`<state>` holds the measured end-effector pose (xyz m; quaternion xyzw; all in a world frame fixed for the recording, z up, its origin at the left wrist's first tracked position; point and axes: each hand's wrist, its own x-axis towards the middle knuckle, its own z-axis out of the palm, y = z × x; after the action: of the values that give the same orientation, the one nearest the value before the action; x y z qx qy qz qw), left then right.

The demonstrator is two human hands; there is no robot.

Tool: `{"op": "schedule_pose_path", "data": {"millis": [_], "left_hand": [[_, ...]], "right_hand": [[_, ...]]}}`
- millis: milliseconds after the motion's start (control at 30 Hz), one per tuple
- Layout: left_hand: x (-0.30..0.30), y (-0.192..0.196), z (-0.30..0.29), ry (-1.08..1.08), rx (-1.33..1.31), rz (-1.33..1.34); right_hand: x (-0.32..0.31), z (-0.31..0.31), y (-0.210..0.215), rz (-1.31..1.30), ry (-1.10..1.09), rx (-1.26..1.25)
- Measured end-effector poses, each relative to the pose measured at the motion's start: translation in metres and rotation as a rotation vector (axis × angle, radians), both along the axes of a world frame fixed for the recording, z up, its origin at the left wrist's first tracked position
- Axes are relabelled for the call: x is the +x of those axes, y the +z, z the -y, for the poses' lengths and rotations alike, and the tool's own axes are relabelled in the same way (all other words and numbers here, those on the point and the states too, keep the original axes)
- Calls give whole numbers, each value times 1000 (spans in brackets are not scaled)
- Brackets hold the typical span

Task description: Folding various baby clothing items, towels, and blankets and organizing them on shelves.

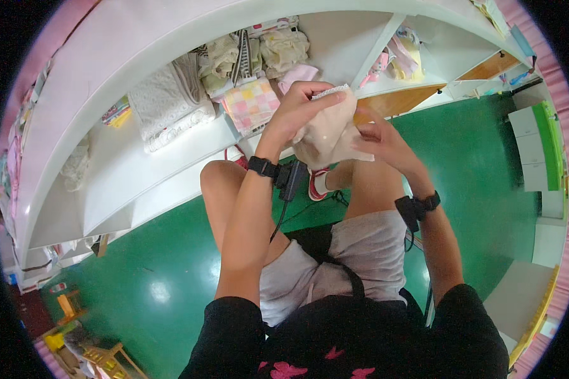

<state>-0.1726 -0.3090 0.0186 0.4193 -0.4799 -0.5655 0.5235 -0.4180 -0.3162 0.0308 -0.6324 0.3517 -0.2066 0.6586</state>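
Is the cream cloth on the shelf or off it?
Off it: the left hand holds the cream cloth by its upper edge, in front of the shelf. Whether the right hand also grips it, I cannot tell.

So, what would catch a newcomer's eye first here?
Probably the pale cloth at upper centre, gripped by the left hand, with the right hand at its right side. Next comes the bright green floor, spreading to both sides of the person's legs. A checked cloth also stands out on the white shelf, just left of the hands.
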Motion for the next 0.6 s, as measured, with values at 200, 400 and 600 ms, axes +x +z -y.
{"op": "schedule_pose_path", "data": {"millis": [200, 400, 600], "left_hand": [[1, -3, 0, 89, 27, -16], [9, -17, 10, 367, -31, 122], [6, -20, 15, 222, -81, 66]], "right_hand": [[2, 17, -18, -338, 151, -175], [-22, 31, -4, -159, -108, -78], [-40, 37, 15, -216, 115, -378]]}}
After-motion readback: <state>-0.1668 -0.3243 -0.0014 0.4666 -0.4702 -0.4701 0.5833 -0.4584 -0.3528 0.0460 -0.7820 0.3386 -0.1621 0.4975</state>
